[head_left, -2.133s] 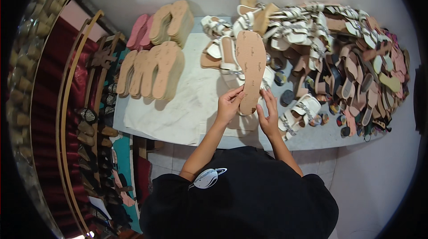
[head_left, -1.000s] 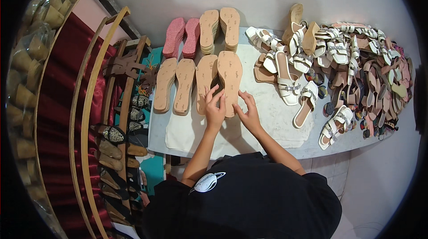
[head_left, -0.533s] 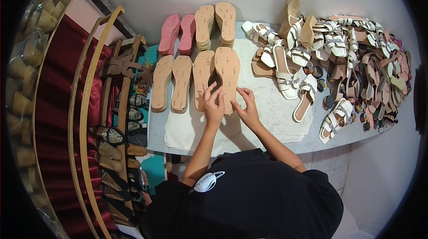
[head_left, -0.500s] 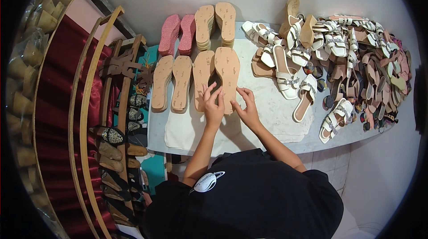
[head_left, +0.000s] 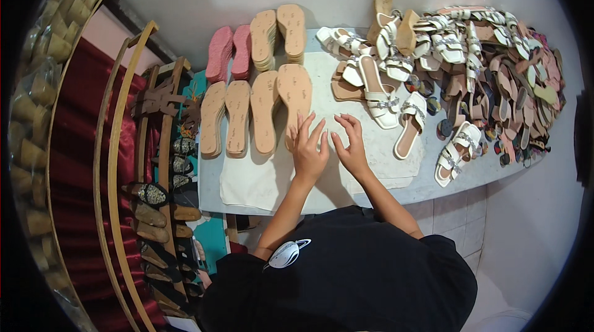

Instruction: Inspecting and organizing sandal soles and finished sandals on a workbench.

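Note:
Stacks of tan shoe insoles stand in rows on the table's left half. The front row holds a right-hand stack (head_left: 295,87), one beside it (head_left: 265,109), and two more stacks (head_left: 237,115) farther left. Behind them are two taller tan stacks (head_left: 291,25) and two pink insole stacks (head_left: 219,53). My left hand (head_left: 310,151) has its fingers spread at the near end of the right-hand front stack, partly covering it; whether it touches is unclear. My right hand (head_left: 351,146) hovers over the white cloth with curved fingers apart, holding nothing.
A white cloth (head_left: 260,186) covers part of the grey table (head_left: 427,193). White sandals (head_left: 379,100) and a lone sandal (head_left: 410,125) lie right of my hands, before a big sandal heap (head_left: 507,78). Wooden rails (head_left: 114,165) and a shoe rack (head_left: 164,208) stand at the left.
My right hand has come away from the right-hand front stack and moved right. My left hand has shifted to that stack's near end. The whole view has moved slightly.

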`<action>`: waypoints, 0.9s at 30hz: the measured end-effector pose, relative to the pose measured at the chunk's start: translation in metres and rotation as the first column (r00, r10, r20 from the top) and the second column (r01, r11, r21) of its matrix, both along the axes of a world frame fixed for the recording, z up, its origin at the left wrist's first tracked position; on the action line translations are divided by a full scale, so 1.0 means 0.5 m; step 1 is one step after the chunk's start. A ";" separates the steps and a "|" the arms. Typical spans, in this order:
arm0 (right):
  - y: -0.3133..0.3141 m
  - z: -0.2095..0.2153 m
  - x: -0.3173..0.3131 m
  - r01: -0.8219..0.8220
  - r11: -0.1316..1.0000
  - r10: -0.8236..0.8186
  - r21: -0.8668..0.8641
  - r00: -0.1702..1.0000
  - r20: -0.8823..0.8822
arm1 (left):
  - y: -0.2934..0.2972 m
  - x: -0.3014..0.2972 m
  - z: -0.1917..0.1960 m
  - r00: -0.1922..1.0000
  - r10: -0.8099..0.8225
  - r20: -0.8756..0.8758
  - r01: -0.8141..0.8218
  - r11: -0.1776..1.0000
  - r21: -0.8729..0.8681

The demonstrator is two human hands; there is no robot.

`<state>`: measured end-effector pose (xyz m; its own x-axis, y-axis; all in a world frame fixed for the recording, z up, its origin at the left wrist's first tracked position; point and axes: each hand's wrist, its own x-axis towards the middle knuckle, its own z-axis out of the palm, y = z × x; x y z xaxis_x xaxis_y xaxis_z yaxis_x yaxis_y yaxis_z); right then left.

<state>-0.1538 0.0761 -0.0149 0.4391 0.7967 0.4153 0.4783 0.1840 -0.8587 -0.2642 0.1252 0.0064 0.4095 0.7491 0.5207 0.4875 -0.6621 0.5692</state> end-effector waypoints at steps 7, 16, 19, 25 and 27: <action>-0.103 0.016 0.111 0.199 0.980 -0.200 0.016 0.979 0.050 | -0.060 0.139 -0.005 0.966 -0.248 0.070 0.251 0.967 -0.042; -0.268 0.030 0.315 0.510 0.859 -0.513 0.054 0.856 0.068 | -0.162 0.380 0.006 0.845 -0.527 0.091 0.531 0.847 -0.017; -0.320 0.038 0.387 0.567 0.822 -0.570 0.062 0.818 0.077 | -0.201 0.467 0.013 0.811 -0.573 0.118 0.577 0.816 -0.009; -0.408 0.044 0.545 0.614 0.784 -0.620 0.089 0.780 0.084 | -0.282 0.645 0.031 0.762 -0.637 0.120 0.637 0.770 0.040; -0.430 0.049 0.600 0.615 0.782 -0.623 0.097 0.774 0.112 | -0.302 0.709 0.036 0.751 -0.651 0.108 0.649 0.759 0.059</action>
<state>0.1464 -0.1389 0.0095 0.7687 0.3469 0.5374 0.6107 -0.1482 -0.7779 0.0906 -0.0260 0.0242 0.7309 0.3153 0.6053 -0.1317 -0.8051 0.5784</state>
